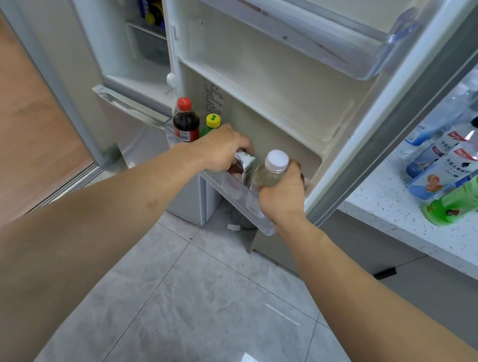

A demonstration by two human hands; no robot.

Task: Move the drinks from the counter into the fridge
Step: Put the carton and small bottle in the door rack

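In the door shelf (241,199), left grip (220,149) grasps carton (243,166), right grip (282,194) grasps bottle (271,169)

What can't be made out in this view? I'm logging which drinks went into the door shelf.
- Small white-and-brown carton, head view: label hidden by left hand.
- Clear white-capped bottle: lower part hidden by right hand.
- Dark blue can inside fridge: blurred.

head cam | worn, faces forward-down | close over fridge door (299,104)
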